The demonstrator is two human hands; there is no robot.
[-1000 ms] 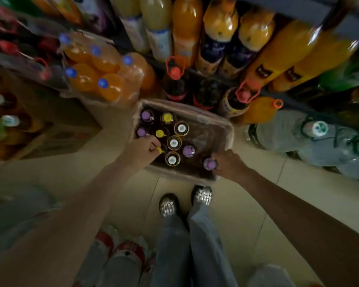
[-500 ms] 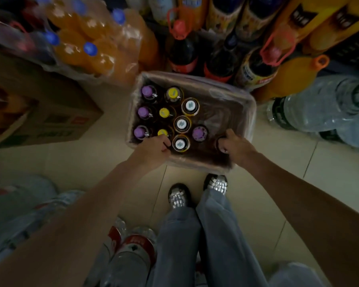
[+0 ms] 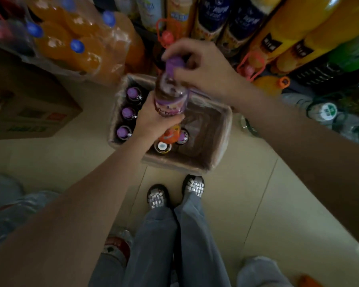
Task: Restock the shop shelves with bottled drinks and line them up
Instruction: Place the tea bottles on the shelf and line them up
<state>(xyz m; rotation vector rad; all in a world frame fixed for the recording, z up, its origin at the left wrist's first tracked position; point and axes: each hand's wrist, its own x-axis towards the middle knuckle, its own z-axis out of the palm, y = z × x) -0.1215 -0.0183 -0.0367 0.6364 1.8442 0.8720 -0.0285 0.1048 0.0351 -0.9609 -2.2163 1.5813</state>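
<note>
- Restocking under way: a purple-capped, purple-labelled plastic drink bottle (image 3: 170, 96) has been lifted clear of the open cardboard carton (image 3: 218, 146) on the tiled floor and is held above it at centre frame, on its way, by the look of it, to the shelves.
- The left hand (image 3: 153, 119) wraps round the bottle's lower body, fingers clamped on it; an orange-labelled bottle (image 3: 171, 134) shows just beneath that hand, though whether it too is gripped cannot be told.
- The right hand (image 3: 203, 71) reaches in from the right of the frame, its fingers pinching the bottle at the purple cap and neck.
- Both forearms stretch forward and down from the bottom corners of the frame.
- More purple-capped bottles (image 3: 129, 112) stand in a row along the carton's left side.
- The next move likely calls for raising the bottle to the shelf of large orange juice bottles (image 3: 294, 32) at upper right, standing it upright and level with its neighbours.
</note>
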